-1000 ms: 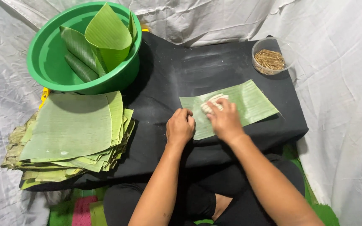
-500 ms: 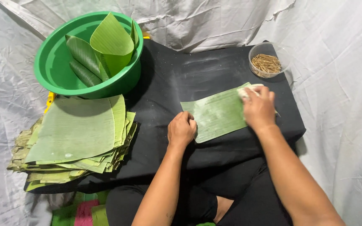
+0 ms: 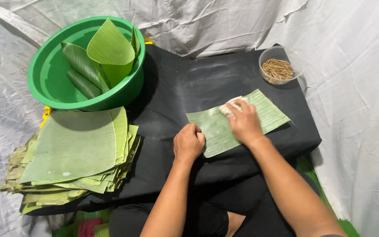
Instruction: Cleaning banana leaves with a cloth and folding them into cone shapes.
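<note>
Head view, looking down at a low table (image 3: 163, 87) covered with black cloth. A single banana leaf sheet (image 3: 259, 116) lies flat near the front right part of the table, its long side running from the front edge up toward the right edge.

Left hand (image 3: 188, 142): closed into a loose fist, knuckles up, pressing on the left end of the leaf sheet close to the front edge of the table.

Right hand (image 3: 243, 123): palm down on the middle of the leaf sheet, fingers curled over a small pale wad of cloth (image 3: 230, 107) that is in contact with the leaf surface. The hand grips the wad.

Surrounding items:
- Green plastic basin (image 3: 49, 83) at the back left corner of the table, holding rolled and cone-shaped leaves (image 3: 106, 55).
- Stack of flat leaf sheets (image 3: 71, 153) at the front left corner, overhanging the left edge, directly in front of the basin.
- Small clear round container (image 3: 279, 66) at the back right corner, filled with thin wooden sticks (image 3: 277, 70).

White sheeting (image 3: 356, 87) lies around the table on all sides.
</note>
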